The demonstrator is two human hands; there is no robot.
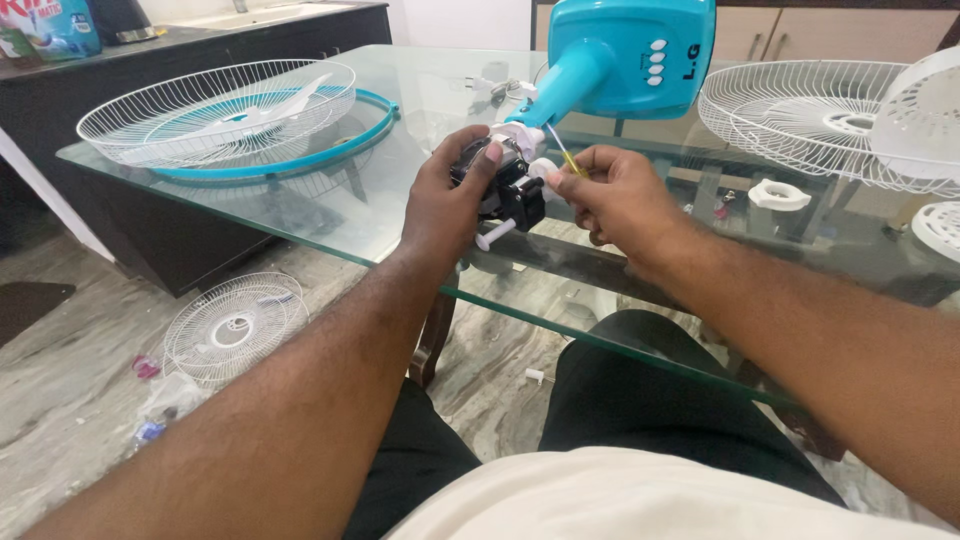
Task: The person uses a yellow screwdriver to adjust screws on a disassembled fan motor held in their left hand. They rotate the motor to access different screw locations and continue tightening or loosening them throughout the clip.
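A black fan motor (508,185) with a white shaft sticks out from the neck of a turquoise table fan body (615,62) lying on the glass table (300,215). My left hand (450,200) grips the motor from the left side. My right hand (615,195) holds a thin yellow-handled screwdriver (565,158), whose tip points up toward the white joint where the motor meets the fan neck.
A white wire fan guard with a turquoise rim (225,110) holds fan blades at the table's left. Another white guard (810,115) and a white nut (778,194) lie at the right. A third guard (235,325) and scraps rest on the marble floor.
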